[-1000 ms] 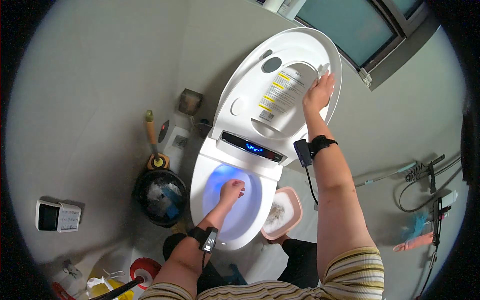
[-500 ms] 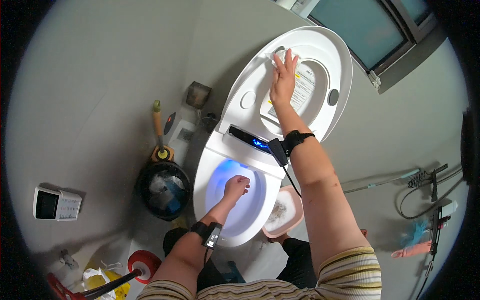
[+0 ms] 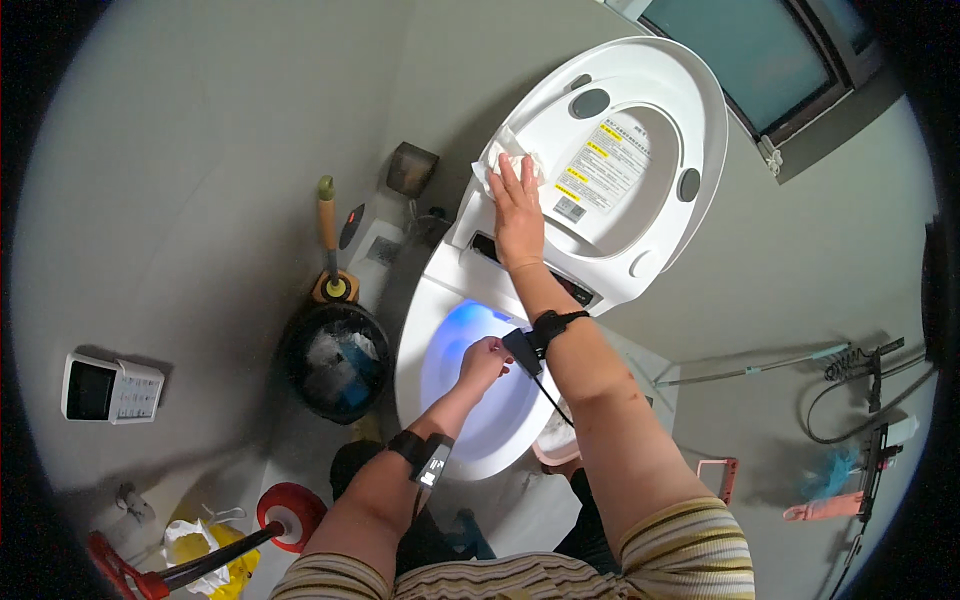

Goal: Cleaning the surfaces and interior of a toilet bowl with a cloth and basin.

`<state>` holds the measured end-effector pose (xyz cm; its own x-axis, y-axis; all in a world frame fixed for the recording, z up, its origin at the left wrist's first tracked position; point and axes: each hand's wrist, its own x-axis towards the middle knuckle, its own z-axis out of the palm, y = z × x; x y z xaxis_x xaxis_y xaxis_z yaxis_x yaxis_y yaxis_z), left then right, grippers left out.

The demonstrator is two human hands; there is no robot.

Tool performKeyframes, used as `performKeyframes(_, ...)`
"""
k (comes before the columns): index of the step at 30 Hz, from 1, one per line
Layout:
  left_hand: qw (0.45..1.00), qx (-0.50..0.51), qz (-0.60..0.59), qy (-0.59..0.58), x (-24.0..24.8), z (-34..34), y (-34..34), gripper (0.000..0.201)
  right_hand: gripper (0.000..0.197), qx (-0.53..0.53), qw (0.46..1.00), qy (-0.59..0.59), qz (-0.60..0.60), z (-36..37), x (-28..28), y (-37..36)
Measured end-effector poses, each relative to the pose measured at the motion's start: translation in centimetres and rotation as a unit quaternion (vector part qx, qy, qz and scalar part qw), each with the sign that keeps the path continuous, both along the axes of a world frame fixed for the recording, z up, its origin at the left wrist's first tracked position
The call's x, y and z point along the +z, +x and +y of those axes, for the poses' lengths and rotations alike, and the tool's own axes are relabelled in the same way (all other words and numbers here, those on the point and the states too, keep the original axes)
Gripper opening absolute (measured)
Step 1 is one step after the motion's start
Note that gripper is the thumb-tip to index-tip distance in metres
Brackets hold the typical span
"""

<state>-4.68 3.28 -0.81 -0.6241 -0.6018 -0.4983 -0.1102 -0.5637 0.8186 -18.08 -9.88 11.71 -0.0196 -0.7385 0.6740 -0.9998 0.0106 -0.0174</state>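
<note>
A white toilet [image 3: 417, 300] stands before me with its lid [image 3: 716, 120] and seat ring [image 3: 668, 110] raised. My right hand [image 3: 518, 222] presses a crumpled white wipe [image 3: 483, 178] with outstretched fingers against the seat's underside, at its lower left near the hinge. Over the blue-lit bowl [image 3: 465, 345] is my left hand [image 3: 484, 362], fingers curled closed, and nothing shows in them. Its fingertips appear close to the black device [image 3: 521, 350] strapped at my right wrist; whether they touch, I cannot tell. My right hand partly covers the black display strip [image 3: 575, 290].
Left of the toilet are a lined bin [image 3: 335, 365] and a wooden-handled brush [image 3: 327, 220]. A pink basin [image 3: 558, 450] sits at the toilet's right. A red-headed long-handled tool [image 3: 293, 518] leans at lower left. A remote [image 3: 112, 388] and a hose [image 3: 760, 370] are on the walls.
My right hand has slid the wipe down and left along the seat, uncovering a round grey pad. My left hand is slightly higher and nearer my right wrist. The view has shifted a little.
</note>
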Motion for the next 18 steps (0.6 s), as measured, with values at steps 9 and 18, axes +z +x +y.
performKeyframes(9, 1.0, -0.014, 0.001, -0.01, -0.4, -0.3, 0.7, 0.024, 0.046, 0.097, 0.97, 0.176, 0.14, 3.0, -3.1, -3.0)
performKeyframes(18, 1.0, -0.003, -0.014, -0.005, -1.0, -0.1, 0.1, 0.024, 0.052, 0.114, 0.924, 0.346, 0.117, 7.5, -7.4, -6.0)
